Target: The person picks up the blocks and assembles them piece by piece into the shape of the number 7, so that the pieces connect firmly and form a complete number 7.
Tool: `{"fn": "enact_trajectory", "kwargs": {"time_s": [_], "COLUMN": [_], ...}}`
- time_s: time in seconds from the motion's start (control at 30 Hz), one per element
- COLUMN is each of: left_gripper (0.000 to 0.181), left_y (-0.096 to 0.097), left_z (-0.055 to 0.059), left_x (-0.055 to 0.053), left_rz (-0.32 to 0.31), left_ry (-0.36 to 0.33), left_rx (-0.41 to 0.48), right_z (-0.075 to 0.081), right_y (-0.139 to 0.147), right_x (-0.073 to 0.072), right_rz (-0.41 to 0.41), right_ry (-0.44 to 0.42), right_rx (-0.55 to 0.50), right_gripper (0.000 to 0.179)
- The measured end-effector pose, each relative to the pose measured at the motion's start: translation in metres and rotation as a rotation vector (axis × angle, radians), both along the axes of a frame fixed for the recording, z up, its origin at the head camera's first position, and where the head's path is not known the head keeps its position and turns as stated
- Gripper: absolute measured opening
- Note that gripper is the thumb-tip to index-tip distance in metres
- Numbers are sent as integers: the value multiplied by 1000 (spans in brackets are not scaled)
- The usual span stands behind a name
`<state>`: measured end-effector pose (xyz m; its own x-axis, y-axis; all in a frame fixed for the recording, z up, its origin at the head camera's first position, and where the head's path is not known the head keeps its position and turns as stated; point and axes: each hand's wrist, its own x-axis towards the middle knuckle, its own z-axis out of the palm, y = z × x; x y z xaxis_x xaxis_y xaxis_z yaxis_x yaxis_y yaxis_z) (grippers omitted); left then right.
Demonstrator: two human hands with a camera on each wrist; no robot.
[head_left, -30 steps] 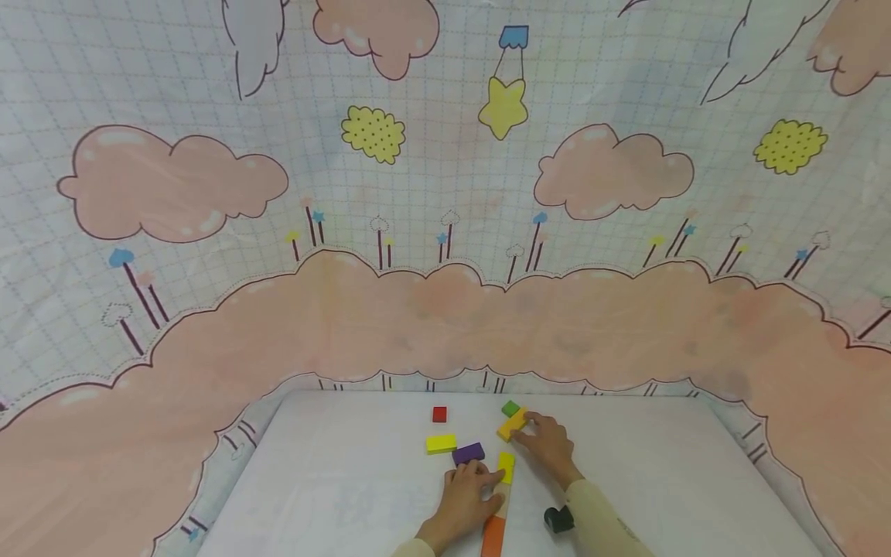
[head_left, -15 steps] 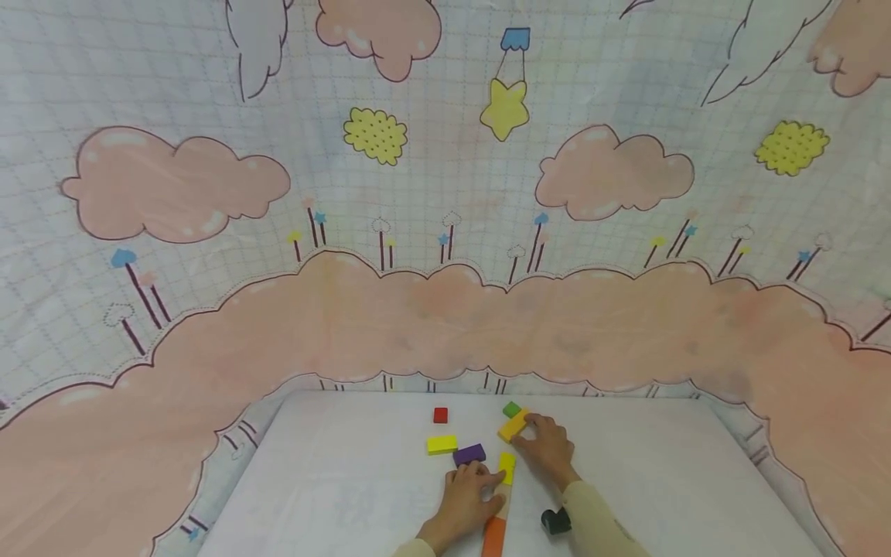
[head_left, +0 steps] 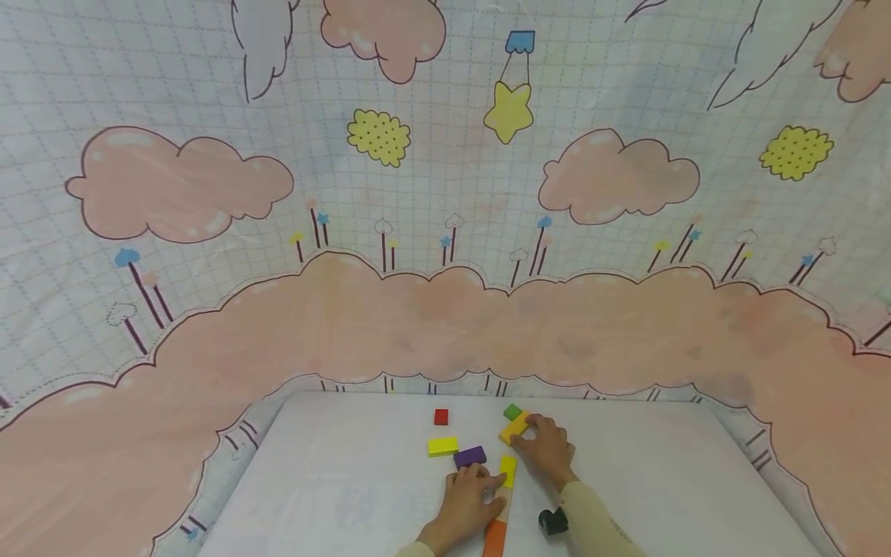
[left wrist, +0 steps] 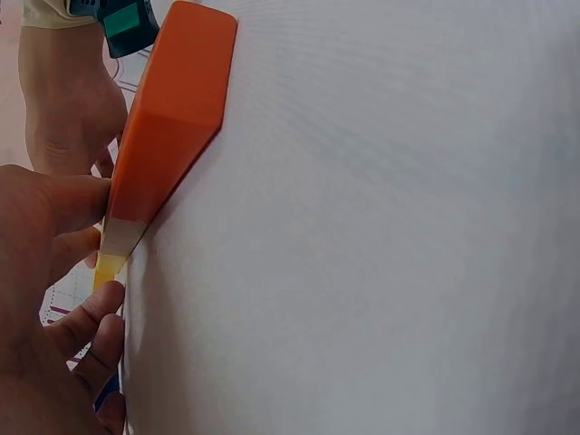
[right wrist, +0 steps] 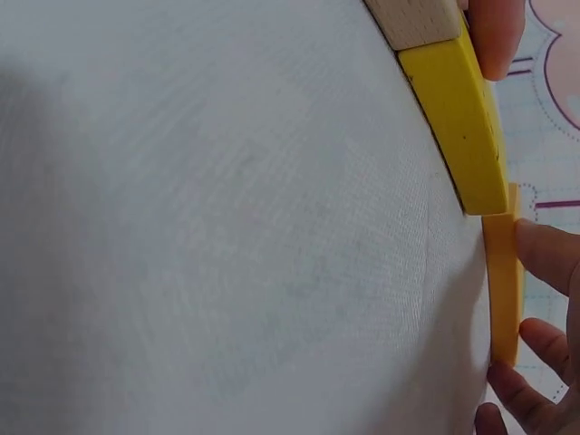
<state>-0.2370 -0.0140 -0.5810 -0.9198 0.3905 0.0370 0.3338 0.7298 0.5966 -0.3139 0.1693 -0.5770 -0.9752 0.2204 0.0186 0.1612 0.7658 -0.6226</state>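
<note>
A straight row of blocks runs away from the front: an orange block (left wrist: 177,109), a plain wood block (right wrist: 417,20) and a yellow block (right wrist: 458,127). My left hand (head_left: 465,499) lies along the row's left side, its thumb by the wood block and a fingertip at the yellow block. Past the row's far end, my right hand (head_left: 550,447) pinches an amber block (head_left: 514,428) between thumb and fingers, one at each end. The amber block stands slantwise, close to the table surface. Behind it sits a small green block (head_left: 512,411), partly covered.
A purple block (head_left: 469,457) lies just beyond my left fingers. A second yellow block (head_left: 442,447) is left of it, with a red cube (head_left: 442,417) farther back. A dark device (head_left: 553,521) is on my right wrist. The white table (head_left: 334,464) meets a cloud-patterned backdrop (head_left: 445,325).
My right forearm has shifted slightly left, and the head view has tilted a little. Both hands keep their places at the blocks.
</note>
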Motion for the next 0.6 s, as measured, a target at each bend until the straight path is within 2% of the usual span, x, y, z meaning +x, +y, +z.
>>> {"fn": "enact_trajectory", "kwargs": {"time_s": [0.6], "left_gripper": [39], "left_y": [0], "left_z": [3], "left_x": [2], "left_rz": [8], "left_ry": [-34], "left_rx": [16], "right_z": [-5], "right_y": [4], "right_x": [-2], "right_rz": [17], "right_ry": [-19], "right_rx": [5], "right_gripper": [53]}}
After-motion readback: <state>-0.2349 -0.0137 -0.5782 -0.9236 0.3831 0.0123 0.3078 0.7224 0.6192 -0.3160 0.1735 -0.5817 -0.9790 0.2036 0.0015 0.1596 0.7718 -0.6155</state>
